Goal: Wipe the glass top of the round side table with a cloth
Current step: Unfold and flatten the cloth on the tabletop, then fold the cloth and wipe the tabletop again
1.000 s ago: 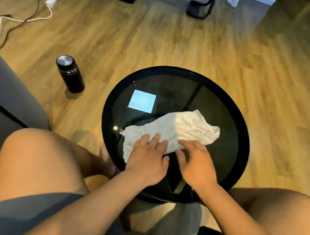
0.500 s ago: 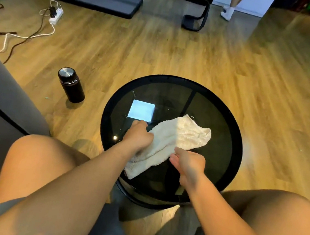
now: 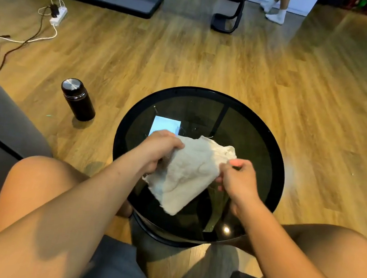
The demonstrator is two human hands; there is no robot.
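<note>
Seated before a round black-rimmed table [image 3: 208, 93] with a dark glass top [image 3: 242, 142], knees to either side of its near edge. Both hands closed on a cream cloth [image 3: 187, 174] held up over the middle of the glass: left hand [image 3: 157, 151] gripping the cloth's left edge with fingers curled round it, right hand [image 3: 237, 181] pinching the right edge between thumb and fingers. Cloth doubled over and hanging slack between the two, lower corner drooping toward the near edge of the table; hard to tell whether that corner touches the glass. Likely a folding or regripping step, getting the cloth into a pad, rather than a wiping stroke. Next move probably calls for setting the folded cloth flat on the glass, pressing one palm onto it, and sweeping out toward the rim. On the wooden floor off the table's left edge, well apart, a black flask [image 3: 78, 99] with a steel lid.
</note>
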